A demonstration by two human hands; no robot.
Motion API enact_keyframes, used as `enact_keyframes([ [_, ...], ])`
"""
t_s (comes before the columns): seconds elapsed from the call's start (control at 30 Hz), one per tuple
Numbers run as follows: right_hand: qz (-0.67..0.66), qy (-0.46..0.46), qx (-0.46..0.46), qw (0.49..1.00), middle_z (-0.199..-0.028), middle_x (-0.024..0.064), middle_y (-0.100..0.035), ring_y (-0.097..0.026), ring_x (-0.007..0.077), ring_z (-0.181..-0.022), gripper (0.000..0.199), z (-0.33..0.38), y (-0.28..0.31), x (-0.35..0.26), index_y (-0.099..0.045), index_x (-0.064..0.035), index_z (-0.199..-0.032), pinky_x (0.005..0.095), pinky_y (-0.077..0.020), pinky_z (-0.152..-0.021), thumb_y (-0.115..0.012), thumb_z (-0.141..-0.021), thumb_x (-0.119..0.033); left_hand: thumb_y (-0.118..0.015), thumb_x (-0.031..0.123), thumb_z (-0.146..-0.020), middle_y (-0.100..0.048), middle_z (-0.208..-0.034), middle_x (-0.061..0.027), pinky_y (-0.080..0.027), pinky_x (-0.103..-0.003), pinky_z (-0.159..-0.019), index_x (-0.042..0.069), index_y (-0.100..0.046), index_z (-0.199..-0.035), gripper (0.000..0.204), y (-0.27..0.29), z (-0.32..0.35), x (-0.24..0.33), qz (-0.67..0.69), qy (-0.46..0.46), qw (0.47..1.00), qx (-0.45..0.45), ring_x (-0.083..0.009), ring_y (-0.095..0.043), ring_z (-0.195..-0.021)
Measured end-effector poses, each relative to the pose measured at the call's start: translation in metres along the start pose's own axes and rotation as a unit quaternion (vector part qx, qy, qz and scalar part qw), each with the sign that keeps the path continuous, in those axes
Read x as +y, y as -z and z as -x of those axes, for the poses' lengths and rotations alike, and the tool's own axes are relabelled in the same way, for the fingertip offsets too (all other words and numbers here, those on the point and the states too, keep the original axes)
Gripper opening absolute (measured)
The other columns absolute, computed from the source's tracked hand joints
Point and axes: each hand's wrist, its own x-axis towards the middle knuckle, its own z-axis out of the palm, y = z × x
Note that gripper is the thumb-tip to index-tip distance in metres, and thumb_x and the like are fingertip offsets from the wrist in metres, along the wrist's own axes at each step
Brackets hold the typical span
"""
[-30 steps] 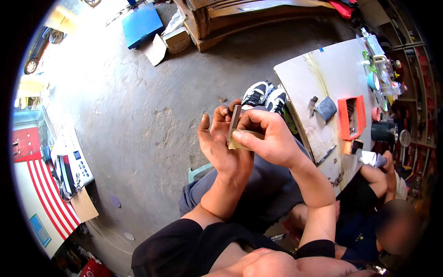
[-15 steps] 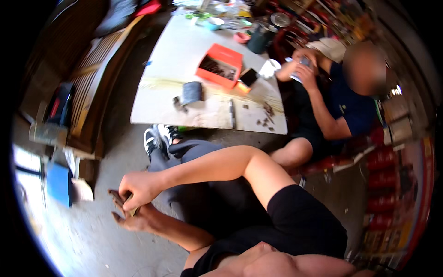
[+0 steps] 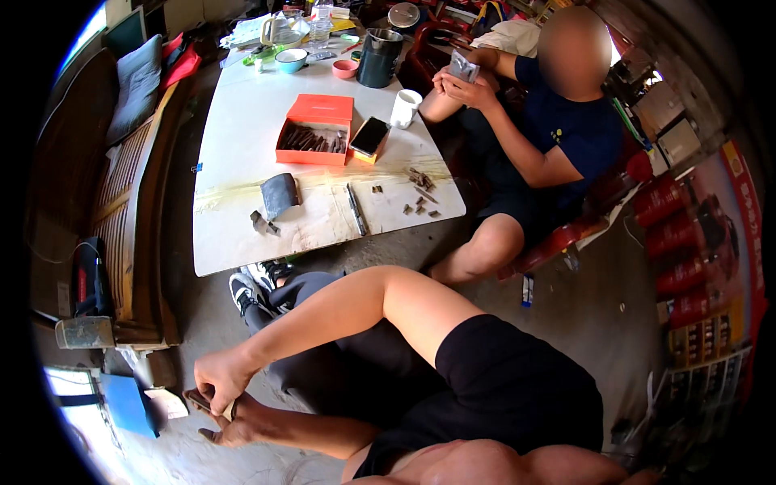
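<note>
Roughly, left to right:
wooden slatted bench [image 3: 129, 202]: runs along the far left, close to the table edge; only a narrow strip of floor between them.
flat blue board [image 3: 129, 404]: lies on the concrete floor just left of the hands.
right hand [image 3: 220, 378]: arm reaches across the body, fingers pinched shut on the top of a small dark flat piece [image 3: 200, 399], probably to steady it.
left hand [image 3: 234, 427]: under the right, palm up, fingers curled beneath the same piece; whether it clamps or only cradles, cannot tell.
piece location: low at the person's left side, above the floor, well apart from the table, beside the black-and-white sneakers [image 3: 257, 284].
white rectangular table [image 3: 234, 162]: near edge bare; a dark curved sheet [image 3: 280, 196] lies there.
orange shallow box [image 3: 316, 129]: mid-table, holds dark strips, likely stock kept within reach.
small dark offcuts [image 3: 420, 194]: scattered near the right edge.
other person's hands [image 3: 461, 77]: hold a small grey item, far right of the table.
free room: open concrete left and below the hands.
</note>
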Motion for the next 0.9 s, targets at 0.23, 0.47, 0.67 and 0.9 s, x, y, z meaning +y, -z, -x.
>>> enact_keyframes([
  [0.23, 0.025, 0.002, 0.02, 0.999, -0.065, 0.0129, -0.065, -0.061, 0.0199, -0.061, 0.023, 0.0, 0.005, -0.004, -0.068, -0.0009, -0.07, 0.0322, -0.0461, -0.057, -0.072, -0.062, -0.022, -0.051, 0.033, -0.08, -0.045, -0.131, -0.0262, -0.029, -0.047, -0.105, -0.013, -0.039, -0.126, 0.067, -0.006, 0.003, -0.007, 0.002, -0.011, 1.0, 0.005, -0.0347, -0.042, -0.124],
  [0.47, -0.012, 0.006, 0.063, 0.998, -0.062, 0.0138, -0.063, -0.059, 0.0196, -0.055, 0.024, -0.004, 0.014, 0.0, -0.066, 0.0007, -0.067, 0.0338, -0.0435, -0.051, -0.071, -0.064, -0.022, -0.05, 0.035, -0.081, -0.046, -0.129, -0.0267, -0.032, -0.047, -0.103, -0.014, -0.037, -0.127, 0.069, -0.011, 0.009, -0.013, -0.01, 0.008, 1.0, 0.005, -0.0354, -0.043, -0.121],
  [0.67, 0.027, 0.03, 0.06, 0.997, -0.063, 0.0159, -0.062, -0.059, 0.022, -0.055, 0.024, -0.009, 0.009, -0.005, -0.065, 0.0011, -0.067, 0.0346, -0.0437, -0.052, -0.071, -0.064, -0.022, -0.05, 0.033, -0.082, -0.044, -0.129, -0.028, -0.033, -0.048, -0.101, -0.014, -0.037, -0.126, 0.066, -0.008, 0.002, -0.007, 0.032, 0.021, 0.999, -0.005, -0.0377, -0.042, -0.121],
  [0.9, 0.045, 0.021, 0.048, 0.998, -0.064, 0.0155, -0.063, -0.061, 0.0219, -0.059, 0.026, -0.009, -0.004, 0.002, -0.066, 0.0008, -0.068, 0.0335, -0.0457, -0.055, -0.072, -0.063, -0.024, -0.051, 0.033, -0.081, -0.048, -0.123, -0.0258, -0.035, -0.047, -0.099, -0.013, -0.041, -0.123, 0.063, 0.003, -0.001, 0.002, 0.011, 0.047, 0.999, -0.024, -0.0338, -0.046, -0.116],
])
